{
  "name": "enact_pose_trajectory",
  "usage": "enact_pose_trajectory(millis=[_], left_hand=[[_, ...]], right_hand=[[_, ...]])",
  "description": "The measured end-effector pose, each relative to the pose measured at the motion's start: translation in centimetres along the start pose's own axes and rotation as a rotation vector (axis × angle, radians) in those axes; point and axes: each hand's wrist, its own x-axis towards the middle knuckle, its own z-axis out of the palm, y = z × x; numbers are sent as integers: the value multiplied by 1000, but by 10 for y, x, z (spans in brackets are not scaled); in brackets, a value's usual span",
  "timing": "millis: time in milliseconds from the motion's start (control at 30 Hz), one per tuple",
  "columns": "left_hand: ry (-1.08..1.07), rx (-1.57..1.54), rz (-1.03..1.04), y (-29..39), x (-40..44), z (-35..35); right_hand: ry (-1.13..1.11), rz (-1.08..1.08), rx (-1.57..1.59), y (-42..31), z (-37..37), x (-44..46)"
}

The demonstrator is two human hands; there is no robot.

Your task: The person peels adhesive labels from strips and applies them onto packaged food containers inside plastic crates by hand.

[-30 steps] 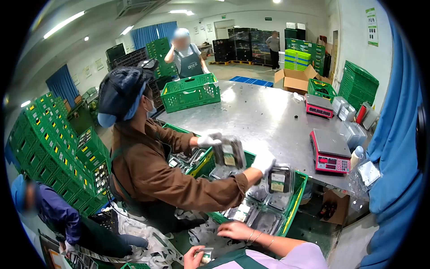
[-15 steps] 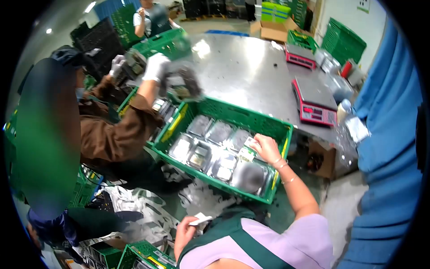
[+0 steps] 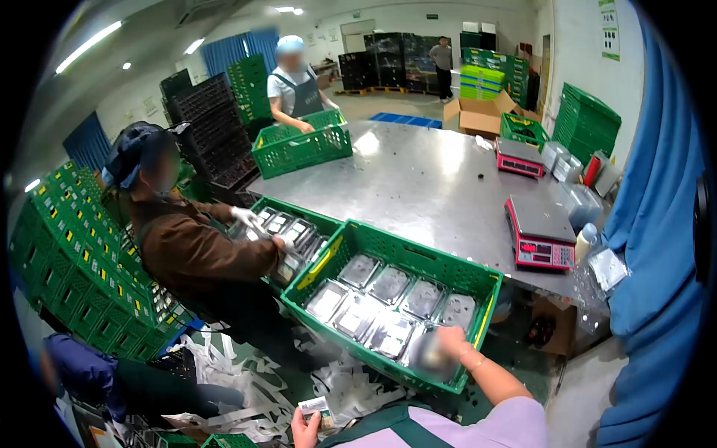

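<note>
A green crate (image 3: 414,249) at the table's near edge holds two rows of clear plastic packs with dark contents. My right hand (image 3: 451,345) reaches down into its near right corner, at a pack there. A blurred patch covers the fingertips, so their grip and anything in them cannot be made out. White labels show on several packs in the near row, such as one clear pack (image 3: 390,333). Low in the view, in front of my body, my left hand (image 3: 305,431) is closed on a small printed label card (image 3: 317,410), white and green.
At left, a co-worker in brown (image 3: 202,243) handles packs in an adjoining crate. Another person (image 3: 297,89) stands behind a green crate (image 3: 302,147) across the table. Two red scales (image 3: 539,233) stand at right, and white strips (image 3: 231,381) litter the floor.
My right hand has moved down toward the near right corner pack; the card it held no longer shows clearly. The co-worker's hands have lowered a pack to the adjoining crate. The view has shifted.
</note>
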Motion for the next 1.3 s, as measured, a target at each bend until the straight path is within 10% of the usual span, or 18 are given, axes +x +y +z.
enact_pose_trajectory(millis=[433,500,533,1300], left_hand=[[151,63,38,-18,-14,-20],[105,445,484,-8,-12,-15],[165,13,-36,-1,-18,-13],[40,-122,-12,0,-81,-36]], right_hand=[[85,-484,217,-24,29,-85],[192,-422,302,-36,25,-100],[197,-424,298,-38,20,-100],[156,-338,194,-48,-4,-108]])
